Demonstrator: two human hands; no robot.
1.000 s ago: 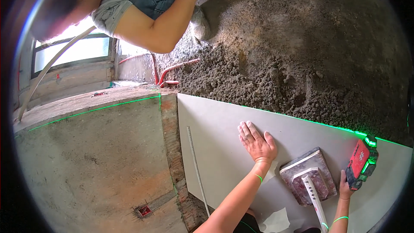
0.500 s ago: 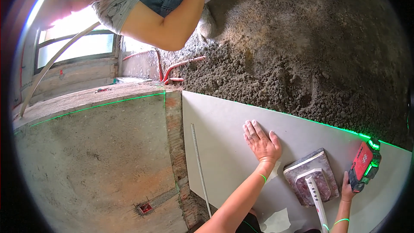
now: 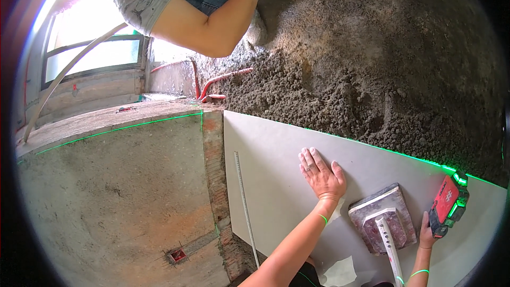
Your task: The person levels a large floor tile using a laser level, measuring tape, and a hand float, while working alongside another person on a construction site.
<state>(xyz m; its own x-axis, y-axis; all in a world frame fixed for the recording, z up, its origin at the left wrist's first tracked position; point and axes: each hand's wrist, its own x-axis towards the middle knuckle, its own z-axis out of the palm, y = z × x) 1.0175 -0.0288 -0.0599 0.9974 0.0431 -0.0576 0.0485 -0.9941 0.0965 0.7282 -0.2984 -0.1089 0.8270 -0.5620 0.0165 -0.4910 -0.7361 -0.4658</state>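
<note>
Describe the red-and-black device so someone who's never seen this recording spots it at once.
Find the large pale slab bordering the dark, crumbly material. Along their shared edge, go to the picture's right, just beyond the wearer's right hand. The boxy device there is red and black and glows green, unlike the dull, square-plated tool to its left.

Pale slab (image 3: 372,172), red laser level (image 3: 447,207) near edge
</note>
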